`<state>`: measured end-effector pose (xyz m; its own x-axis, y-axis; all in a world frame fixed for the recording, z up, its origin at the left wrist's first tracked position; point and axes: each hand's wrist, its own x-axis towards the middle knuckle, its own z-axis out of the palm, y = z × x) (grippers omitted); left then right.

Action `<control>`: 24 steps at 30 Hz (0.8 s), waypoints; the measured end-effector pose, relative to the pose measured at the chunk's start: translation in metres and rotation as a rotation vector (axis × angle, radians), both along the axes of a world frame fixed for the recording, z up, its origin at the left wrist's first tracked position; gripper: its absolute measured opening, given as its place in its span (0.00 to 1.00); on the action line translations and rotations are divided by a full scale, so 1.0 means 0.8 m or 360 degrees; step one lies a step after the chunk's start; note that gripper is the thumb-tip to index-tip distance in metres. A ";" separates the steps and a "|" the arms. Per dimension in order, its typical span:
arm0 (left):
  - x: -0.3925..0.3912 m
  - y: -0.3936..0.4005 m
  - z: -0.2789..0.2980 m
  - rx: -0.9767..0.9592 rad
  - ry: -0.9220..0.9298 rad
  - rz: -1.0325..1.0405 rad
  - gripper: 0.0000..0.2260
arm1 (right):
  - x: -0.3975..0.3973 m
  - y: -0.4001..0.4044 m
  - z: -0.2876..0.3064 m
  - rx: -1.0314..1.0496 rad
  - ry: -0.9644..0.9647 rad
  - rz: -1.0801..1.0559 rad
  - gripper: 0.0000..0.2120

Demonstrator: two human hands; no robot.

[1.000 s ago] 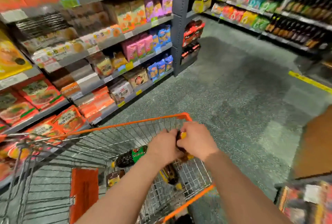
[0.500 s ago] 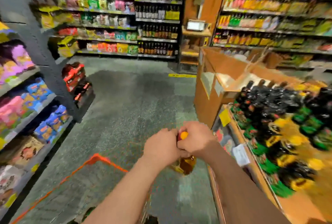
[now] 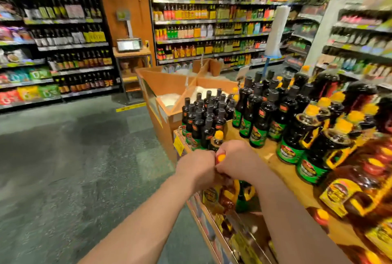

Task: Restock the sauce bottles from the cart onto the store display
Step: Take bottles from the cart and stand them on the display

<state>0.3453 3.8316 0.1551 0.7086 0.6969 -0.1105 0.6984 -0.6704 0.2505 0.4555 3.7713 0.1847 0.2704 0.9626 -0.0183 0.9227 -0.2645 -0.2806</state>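
Note:
Both my hands hold sauce bottles by their necks above the front left corner of the wooden display table (image 3: 284,170). My left hand (image 3: 196,167) and my right hand (image 3: 237,163) are pressed together, fingers curled, with an orange cap (image 3: 221,157) showing between them. Dark bottle bodies with yellow labels (image 3: 228,197) hang below the hands; how many there are is unclear. Small dark sauce bottles (image 3: 203,119) stand in a cluster on the table just beyond my hands. The cart is out of view.
Taller green-labelled bottles (image 3: 261,113) and big orange-capped jugs (image 3: 318,147) fill the table to the right. A wooden bin (image 3: 167,85) stands behind the table. Stocked shelves (image 3: 70,37) line the far walls. Green floor (image 3: 74,157) lies open on the left.
My view has swung right from the cart to the display. My hands, still gripping the bottles, now hang over the table's front corner rather than over the cart and floor.

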 end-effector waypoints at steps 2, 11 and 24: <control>0.043 0.001 -0.007 0.0040 0.0008 -0.0110 0.28 | 0.038 -0.003 -0.005 -0.0034 -0.0001 -0.0090 0.12; 0.186 -0.027 -0.034 -0.0011 0.0039 -0.0492 0.27 | 0.161 -0.061 -0.036 -0.0111 0.0152 -0.0498 0.12; 0.286 -0.021 -0.092 0.0011 0.0180 -0.0780 0.10 | 0.224 -0.071 -0.097 -0.0139 0.0277 -0.0952 0.15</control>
